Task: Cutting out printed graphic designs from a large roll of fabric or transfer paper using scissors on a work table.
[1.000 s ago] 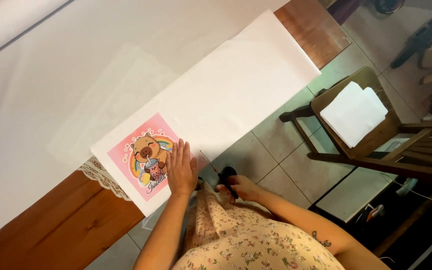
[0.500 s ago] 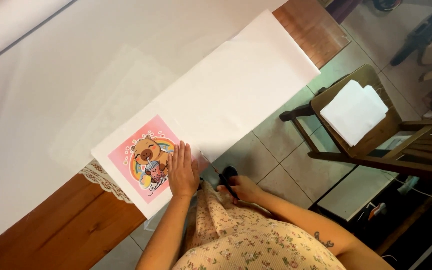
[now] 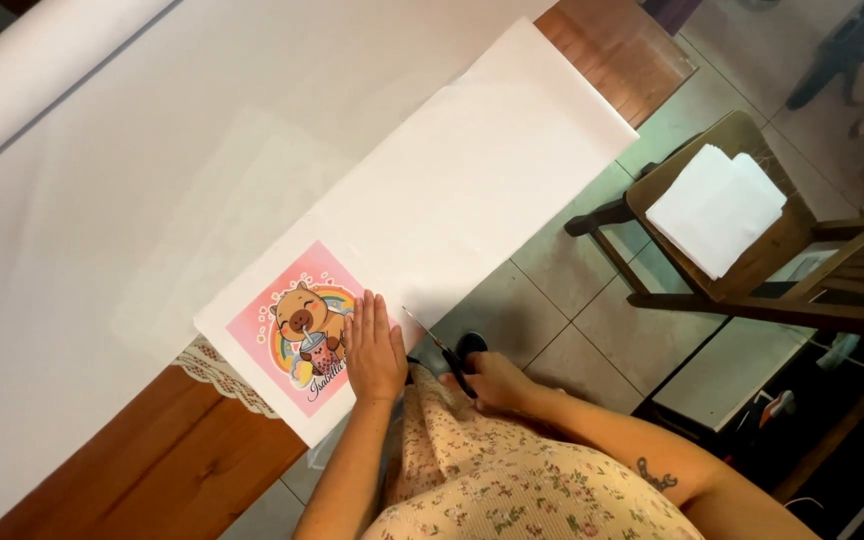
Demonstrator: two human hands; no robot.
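Observation:
My left hand lies flat, fingers together, on the right edge of a pink printed picture of a cartoon animal. The picture is at the near end of a long white sheet on the table. My right hand grips black-handled scissors just off the table's edge. Their blades are parted and point at the sheet's edge, right of my left hand.
A white cloth covers the wooden table, with a lace trim at its edge. A wooden chair with folded white paper on its seat stands at the right on the tiled floor.
My right hand has brought the scissors up from below the table edge, with the blades now parted at the sheet's edge. My left hand stays pressed on the picture.

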